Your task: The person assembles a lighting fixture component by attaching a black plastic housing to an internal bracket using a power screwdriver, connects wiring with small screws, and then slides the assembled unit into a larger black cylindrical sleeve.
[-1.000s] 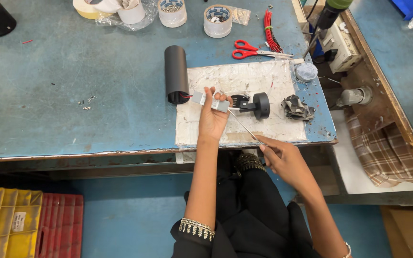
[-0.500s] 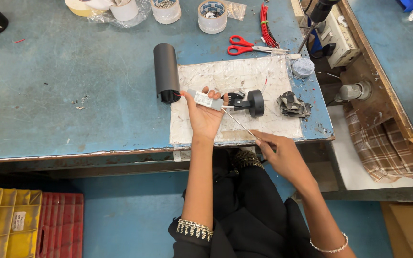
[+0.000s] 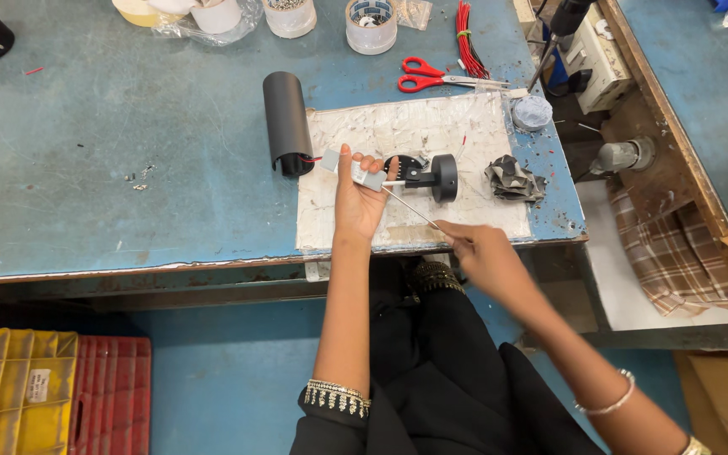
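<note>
The small grey module [image 3: 362, 173] sits across my left hand [image 3: 359, 202], pinched between thumb and curled fingers [image 3: 372, 164] on the white mat [image 3: 414, 135]. A black bracket fitting [image 3: 431, 175] lies touching it at three o'clock. My right hand [image 3: 480, 253], at four o'clock from the module, is closed around a thin screwdriver [image 3: 410, 209], whose tip reaches the module. A black tube [image 3: 286, 122] lies at ten o'clock, red scissors [image 3: 431, 76] at one o'clock.
</note>
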